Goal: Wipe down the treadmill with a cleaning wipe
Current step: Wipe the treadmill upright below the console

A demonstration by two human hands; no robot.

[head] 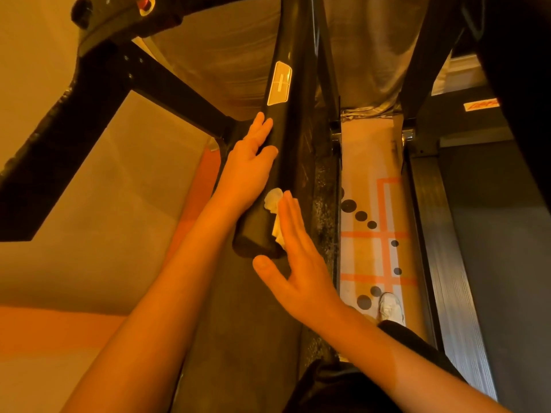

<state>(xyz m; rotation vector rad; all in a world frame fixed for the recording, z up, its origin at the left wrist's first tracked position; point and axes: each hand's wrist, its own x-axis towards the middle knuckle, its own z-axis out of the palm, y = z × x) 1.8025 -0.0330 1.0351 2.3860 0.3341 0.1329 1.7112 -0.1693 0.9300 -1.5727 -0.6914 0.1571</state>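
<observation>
We note two hands, both on the treadmill's black upright post and apart from each other.

1. The right hand lies flat, fingers straight and together, thumb spread toward 9 o'clock. Its fingertips press one crumpled white cleaning wipe against the lower part of the post, just above the post's foot. Part of the wipe shows at 11 o'clock of the fingers; the rest is under them.
2. The left hand sits at 11 o'clock of the right hand. Its fingers are straight and rest against the left face of the post. It holds nothing.

On the post, at 12 o'clock of the left hand, we count one pale rectangular label. One black crossbar leaves the post toward 10 o'clock.

At 3 o'clock of the post runs a pale floor strip marked with orange tape lines. We count seven full black dots on it. One white shoe stands on the strip at 4 o'clock of the right hand.

Further toward 3 o'clock lies a second dark machine deck with one orange logo tag.
</observation>
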